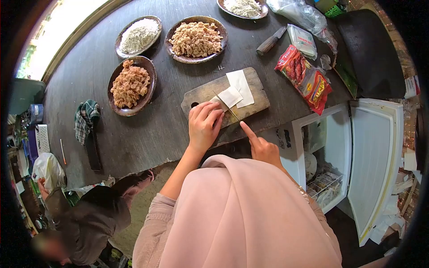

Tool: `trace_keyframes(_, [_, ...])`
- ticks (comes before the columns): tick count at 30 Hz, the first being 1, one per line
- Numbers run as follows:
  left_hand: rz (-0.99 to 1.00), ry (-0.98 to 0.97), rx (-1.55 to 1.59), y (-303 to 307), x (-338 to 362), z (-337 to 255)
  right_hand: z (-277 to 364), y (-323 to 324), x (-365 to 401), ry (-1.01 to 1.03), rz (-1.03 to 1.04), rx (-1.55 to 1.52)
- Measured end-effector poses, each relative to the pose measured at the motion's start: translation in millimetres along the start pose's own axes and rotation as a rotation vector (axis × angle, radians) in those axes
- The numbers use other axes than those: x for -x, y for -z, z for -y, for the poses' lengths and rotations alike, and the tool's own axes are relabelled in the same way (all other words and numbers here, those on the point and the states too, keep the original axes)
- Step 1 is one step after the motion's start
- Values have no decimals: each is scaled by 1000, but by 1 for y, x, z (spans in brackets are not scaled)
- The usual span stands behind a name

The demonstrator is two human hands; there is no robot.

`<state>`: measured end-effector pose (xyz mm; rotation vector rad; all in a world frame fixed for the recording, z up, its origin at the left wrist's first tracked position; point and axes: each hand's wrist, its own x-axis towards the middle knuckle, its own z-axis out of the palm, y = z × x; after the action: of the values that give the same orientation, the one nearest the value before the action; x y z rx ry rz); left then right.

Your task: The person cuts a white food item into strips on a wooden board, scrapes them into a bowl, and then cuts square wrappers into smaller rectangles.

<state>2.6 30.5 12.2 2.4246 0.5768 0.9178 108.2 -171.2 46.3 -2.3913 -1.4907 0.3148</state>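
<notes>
On a worn wooden cutting board (203, 96) lie flat white sheets (241, 87), thin and smooth, whose kind I cannot make out. My left hand (204, 125) presses its bent fingers onto a white piece at the board's near left part. A knife (227, 106), its narrow blade seen edge-on, stands over the board just right of those fingers, beside a smaller white piece (230, 96). My right hand (263, 148) is closed round its handle, which is hidden, with the index finger stretched along the blade's back.
Brown plates hold white shreds (139, 35) and light brown crumbly pieces (195, 39). Right of the board lie a second knife (271, 41), a white packet (302, 41) and a red packet (306, 79). An open fridge (324, 156) stands below right; another person (96, 219) is at lower left.
</notes>
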Motion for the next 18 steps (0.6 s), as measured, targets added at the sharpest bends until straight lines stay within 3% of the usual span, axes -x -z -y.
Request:
trace_keyframes(8, [1, -4, 8, -2, 1, 2, 1, 2, 32, -63, 13, 16])
trace_keyframes(18, [0, -29, -15, -1, 0, 1, 16, 19, -41, -30, 69, 6])
